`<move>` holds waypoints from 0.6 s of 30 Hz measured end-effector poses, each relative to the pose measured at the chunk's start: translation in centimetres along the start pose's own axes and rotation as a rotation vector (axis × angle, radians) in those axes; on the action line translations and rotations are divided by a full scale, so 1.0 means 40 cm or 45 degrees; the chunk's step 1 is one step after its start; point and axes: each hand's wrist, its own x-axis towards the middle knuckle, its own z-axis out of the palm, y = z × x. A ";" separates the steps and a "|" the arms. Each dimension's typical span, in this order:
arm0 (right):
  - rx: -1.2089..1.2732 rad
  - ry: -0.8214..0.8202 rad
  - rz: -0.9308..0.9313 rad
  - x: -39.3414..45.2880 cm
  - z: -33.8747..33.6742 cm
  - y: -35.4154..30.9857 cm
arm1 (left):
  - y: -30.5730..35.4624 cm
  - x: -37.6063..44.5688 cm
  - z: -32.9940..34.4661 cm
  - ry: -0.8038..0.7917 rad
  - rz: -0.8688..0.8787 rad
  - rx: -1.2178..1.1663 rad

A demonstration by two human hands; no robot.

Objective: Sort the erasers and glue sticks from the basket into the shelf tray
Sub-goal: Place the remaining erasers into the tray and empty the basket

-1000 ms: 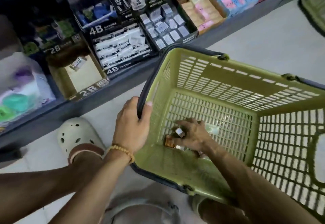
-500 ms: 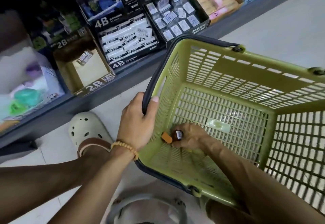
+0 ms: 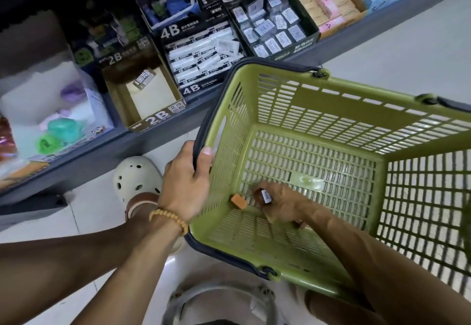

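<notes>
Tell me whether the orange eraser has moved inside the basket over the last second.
Yes. The orange eraser now lies uncovered left of the right hand, nearer the basket's left wall; earlier it sat partly under the fingers.

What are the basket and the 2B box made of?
Basket: matte green moulded plastic, going by the slotted lattice walls; its dark handle is likely plastic too. 2B box: printed cardboard, judging by its folded flaps and plain tan inside.
</notes>
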 end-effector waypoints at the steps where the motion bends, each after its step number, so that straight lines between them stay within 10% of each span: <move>1: 0.138 0.049 -0.017 0.007 -0.001 -0.011 | -0.008 -0.001 -0.008 0.011 -0.004 -0.010; 18: 0.096 -0.386 0.162 0.164 0.177 -0.259 | -0.224 -0.134 -0.139 0.253 -0.308 -0.069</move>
